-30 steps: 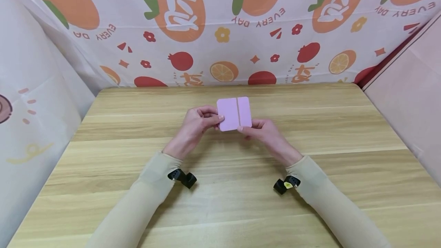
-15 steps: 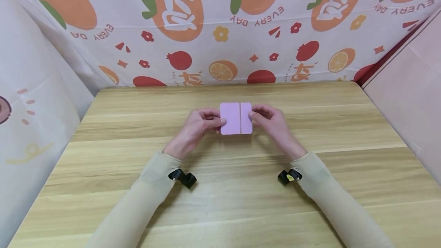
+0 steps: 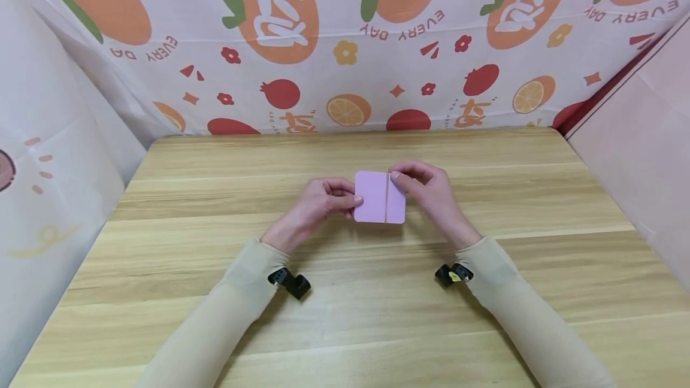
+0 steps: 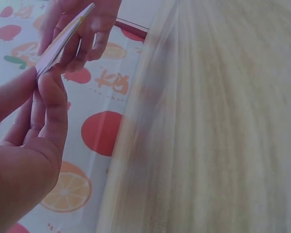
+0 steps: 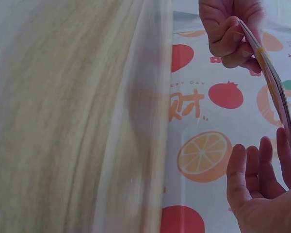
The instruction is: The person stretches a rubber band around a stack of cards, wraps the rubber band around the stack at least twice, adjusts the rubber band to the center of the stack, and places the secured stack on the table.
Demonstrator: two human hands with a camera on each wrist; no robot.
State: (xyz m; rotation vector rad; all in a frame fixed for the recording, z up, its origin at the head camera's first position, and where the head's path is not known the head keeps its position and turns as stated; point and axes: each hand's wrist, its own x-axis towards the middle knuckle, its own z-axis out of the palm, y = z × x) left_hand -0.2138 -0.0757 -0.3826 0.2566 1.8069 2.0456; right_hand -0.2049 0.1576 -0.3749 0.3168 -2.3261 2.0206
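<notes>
A thin, square, pink stack of cards [image 3: 371, 196] with rounded corners is held up above the table. Round it runs a narrow tan rubber band [image 3: 386, 199], right of centre. My left hand [image 3: 315, 208] pinches the stack's left edge, thumb on the near face. At the upper right corner, my right hand [image 3: 431, 190] pinches it between thumb and forefinger, close to the band. Seen edge-on in the right wrist view, the stack [image 5: 271, 80] shows several thin layers and the yellowish band. Its far face is hidden in the head view.
The wooden table [image 3: 345, 328] reaches back to a white curtain [image 3: 345, 11] printed with fruit. More pale cloth [image 3: 59, 136] hangs at the left side, and a pale panel [image 3: 641, 136] stands at the right. A small black camera is strapped to each sleeve.
My right hand has gone from the stack's lower edge up to its right edge, then the upper right corner. The stack has levelled out and shifted right and nearer with my left hand.
</notes>
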